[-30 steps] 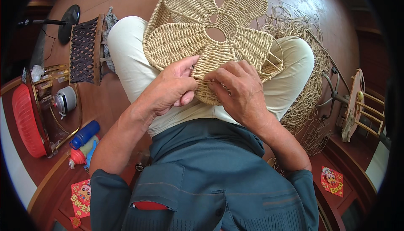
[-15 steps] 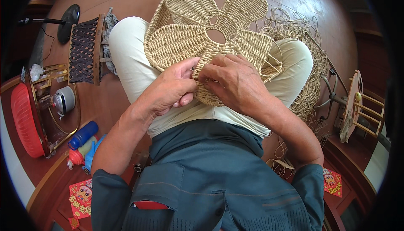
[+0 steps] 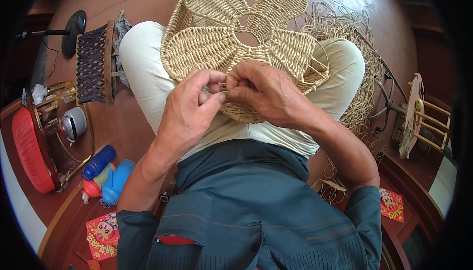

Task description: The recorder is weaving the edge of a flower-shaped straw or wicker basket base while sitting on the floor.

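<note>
Pinching woven flower mat, fingers meeting

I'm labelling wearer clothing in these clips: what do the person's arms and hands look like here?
Both hands, left hand and right hand, are bare, with no gloves, rings or watch visible. The forearms are bare too; dark blue-grey sleeves are pushed up near the elbows.
</note>
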Motion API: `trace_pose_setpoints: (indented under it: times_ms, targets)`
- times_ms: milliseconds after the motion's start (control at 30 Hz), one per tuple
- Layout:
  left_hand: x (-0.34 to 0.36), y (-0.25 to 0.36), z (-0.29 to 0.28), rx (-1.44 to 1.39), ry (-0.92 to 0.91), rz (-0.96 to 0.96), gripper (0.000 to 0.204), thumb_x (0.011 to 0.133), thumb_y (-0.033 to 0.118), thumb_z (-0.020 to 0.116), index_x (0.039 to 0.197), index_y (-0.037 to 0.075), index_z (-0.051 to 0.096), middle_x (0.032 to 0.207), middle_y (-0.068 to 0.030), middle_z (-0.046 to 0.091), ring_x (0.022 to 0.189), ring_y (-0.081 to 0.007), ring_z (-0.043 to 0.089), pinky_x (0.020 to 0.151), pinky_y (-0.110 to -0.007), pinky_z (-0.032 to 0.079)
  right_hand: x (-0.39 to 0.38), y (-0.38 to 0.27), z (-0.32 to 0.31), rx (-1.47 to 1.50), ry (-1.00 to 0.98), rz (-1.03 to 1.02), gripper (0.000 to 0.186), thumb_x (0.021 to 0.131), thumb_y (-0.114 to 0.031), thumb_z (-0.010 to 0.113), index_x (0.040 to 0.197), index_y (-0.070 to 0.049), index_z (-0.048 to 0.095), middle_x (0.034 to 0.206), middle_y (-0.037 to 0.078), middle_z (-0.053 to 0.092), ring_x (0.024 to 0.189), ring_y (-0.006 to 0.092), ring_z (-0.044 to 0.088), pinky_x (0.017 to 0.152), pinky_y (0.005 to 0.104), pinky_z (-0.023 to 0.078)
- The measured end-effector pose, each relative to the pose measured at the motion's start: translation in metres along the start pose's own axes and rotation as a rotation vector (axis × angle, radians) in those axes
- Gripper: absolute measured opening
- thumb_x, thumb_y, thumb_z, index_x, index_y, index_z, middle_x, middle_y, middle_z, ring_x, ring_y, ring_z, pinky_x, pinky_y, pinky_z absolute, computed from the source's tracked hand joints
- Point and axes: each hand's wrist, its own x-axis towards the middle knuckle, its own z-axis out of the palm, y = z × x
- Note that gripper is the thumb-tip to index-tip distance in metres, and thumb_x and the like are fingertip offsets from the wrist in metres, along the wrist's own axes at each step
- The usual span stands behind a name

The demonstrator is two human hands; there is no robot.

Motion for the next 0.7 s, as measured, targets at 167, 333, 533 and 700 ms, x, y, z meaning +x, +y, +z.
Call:
trace_pose_setpoints:
  times_ms: [167, 333, 533, 700]
  targets:
    - [0.006, -0.003, 0.016, 0.132, 0.01, 0.041, 0.016, 0.094, 0.004, 0.077, 0.109, -0.001, 0.073, 0.095, -0.0092, 0.067, 0.078, -0.0188, 0.067, 0.07, -0.035, 0.054, -0.004, -0.001, -0.003, 0.112, 0.011, 0.08, 0.014, 0.102, -0.016, 0.079, 0.105, -0.003, 0.075, 0.086, 0.0, 0.059, 0.075, 0.0107, 0.052, 0.066, 0.032, 0.046]
    - [0.007, -0.004, 0.022, 0.293, 0.07, 0.148, 0.012, 0.092, 0.002, 0.077, 0.102, -0.001, 0.069, 0.093, -0.0111, 0.065, 0.079, -0.0262, 0.066, 0.069, -0.038, 0.053, -0.012, 0.01, -0.004, 0.223, 0.173, 0.067, 0.018, 0.102, -0.017, 0.077, 0.109, -0.001, 0.078, 0.096, 0.014, 0.074, 0.086, 0.0227, 0.073, 0.078, 0.0383, 0.058]
    - [0.008, -0.012, 0.025, 0.135, 0.097, 0.359, 0.015, 0.095, -0.006, 0.076, 0.107, 0.004, 0.074, 0.104, -0.0067, 0.073, 0.087, -0.0171, 0.069, 0.08, -0.031, 0.058, -0.05, 0.026, -0.008, 0.254, 0.474, 0.081, 0.014, 0.103, -0.006, 0.077, 0.116, 0.0, 0.077, 0.097, 0.009, 0.073, 0.081, 0.0154, 0.068, 0.072, 0.0293, 0.055]
    - [0.025, -0.012, 0.017, 0.071, -0.19, 0.44, 0.014, 0.104, -0.009, 0.067, 0.113, 0.0, 0.071, 0.115, -0.011, 0.078, 0.086, -0.0122, 0.071, 0.075, -0.027, 0.059, -0.07, 0.03, 0.007, -0.058, 0.545, -0.059, 0.015, 0.098, 0.003, 0.077, 0.112, -0.002, 0.076, 0.099, 0.009, 0.073, 0.079, 0.0173, 0.069, 0.068, 0.0308, 0.054]
